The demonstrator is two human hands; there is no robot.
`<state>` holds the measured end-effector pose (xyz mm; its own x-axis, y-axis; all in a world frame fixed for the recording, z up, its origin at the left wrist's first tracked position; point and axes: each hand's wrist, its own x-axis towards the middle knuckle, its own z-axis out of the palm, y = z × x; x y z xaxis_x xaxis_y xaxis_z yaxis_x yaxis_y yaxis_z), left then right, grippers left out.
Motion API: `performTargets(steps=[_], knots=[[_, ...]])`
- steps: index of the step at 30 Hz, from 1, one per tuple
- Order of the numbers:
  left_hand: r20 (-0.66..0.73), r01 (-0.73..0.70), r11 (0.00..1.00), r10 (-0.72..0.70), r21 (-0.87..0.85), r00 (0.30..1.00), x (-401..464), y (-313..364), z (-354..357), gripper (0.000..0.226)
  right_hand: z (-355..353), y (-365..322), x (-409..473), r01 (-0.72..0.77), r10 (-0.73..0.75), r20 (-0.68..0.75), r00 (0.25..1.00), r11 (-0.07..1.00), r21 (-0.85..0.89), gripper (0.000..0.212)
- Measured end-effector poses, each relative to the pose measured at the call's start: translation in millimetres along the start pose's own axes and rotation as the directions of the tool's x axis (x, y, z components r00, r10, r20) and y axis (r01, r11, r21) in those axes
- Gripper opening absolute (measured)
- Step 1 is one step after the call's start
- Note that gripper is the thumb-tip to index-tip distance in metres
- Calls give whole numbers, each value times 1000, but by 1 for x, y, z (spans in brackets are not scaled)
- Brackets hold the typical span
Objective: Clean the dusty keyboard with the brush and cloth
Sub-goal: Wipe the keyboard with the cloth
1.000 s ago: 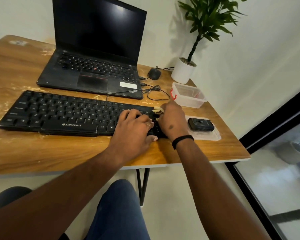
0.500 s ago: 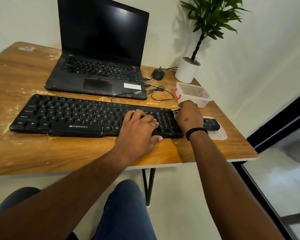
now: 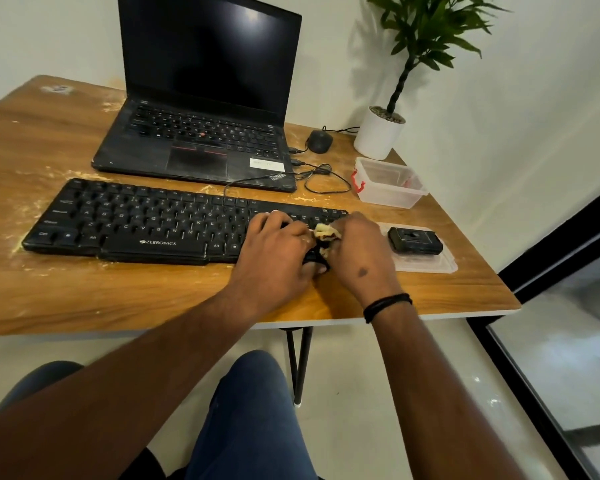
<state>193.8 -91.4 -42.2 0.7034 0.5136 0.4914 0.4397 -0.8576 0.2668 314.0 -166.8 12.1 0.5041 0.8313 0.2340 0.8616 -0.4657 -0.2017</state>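
Legs: two knees in blue trousers sit at the bottom of the frame, under the table [image 3: 84,306].
Left arm: it comes up from the lower left and reaches to the middle of the frame.
Left hand [image 3: 274,258]: palm down on the right end of the keyboard [image 3: 136,223], fingers spread flat over the keys, holding nothing.
Right arm: it comes up from the lower right, with a black band [image 3: 387,306] round the wrist.
Right hand [image 3: 359,258]: fingers curled tight round a small yellowish cloth [image 3: 326,233], pressed on the keys just beside the left hand.
Keyboard: black, lying across the middle of the frame on the dusty wooden table.
Right of the hands: a small black box [image 3: 414,240] on a clear lid.
Farther back: an open laptop [image 3: 201,98] in the upper middle, a black mouse [image 3: 320,141], a clear tub [image 3: 388,183] and a plant in a white pot [image 3: 378,136] in the upper right.
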Motion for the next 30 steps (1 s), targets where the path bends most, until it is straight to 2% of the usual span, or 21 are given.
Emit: performTargets(steps=[3,6,8,10,13,14,20,23,27,30], knots=[[-12,-4,1000,4,13,1000,-1,0,0,34,3,-1,-12,69,-69,28,997,998,5,18],[3,5,1000,-5,-4,1000,1,0,1,49,-3,17,-9,-92,96,-45,994,992,82,23],[8,5,1000,-5,2,1000,2,0,1,53,-5,21,-11,-180,186,-106,977,981,67,25],[-1,2,1000,-2,3,1000,1,0,1,48,1,6,-21,-147,160,-122,980,983,110,21],[-35,-12,1000,12,15,999,0,-2,2,31,13,-15,-36,21,-7,-118,993,993,118,13],[-37,-10,1000,11,19,999,0,-3,2,31,15,-13,-36,34,-19,-126,992,992,118,14],[-12,-3,1000,3,18,1000,2,-3,4,53,6,22,-25,-202,214,-214,953,976,77,21],[-16,-3,1000,3,13,1000,2,-2,4,47,11,4,-26,-167,185,-200,962,981,101,17],[-31,-9,1000,9,13,999,0,-3,3,33,10,-7,-24,-11,32,-100,994,978,209,16],[-13,3,1000,-3,1,1000,1,-3,4,47,-1,15,-5,-112,167,-213,963,963,245,20]])
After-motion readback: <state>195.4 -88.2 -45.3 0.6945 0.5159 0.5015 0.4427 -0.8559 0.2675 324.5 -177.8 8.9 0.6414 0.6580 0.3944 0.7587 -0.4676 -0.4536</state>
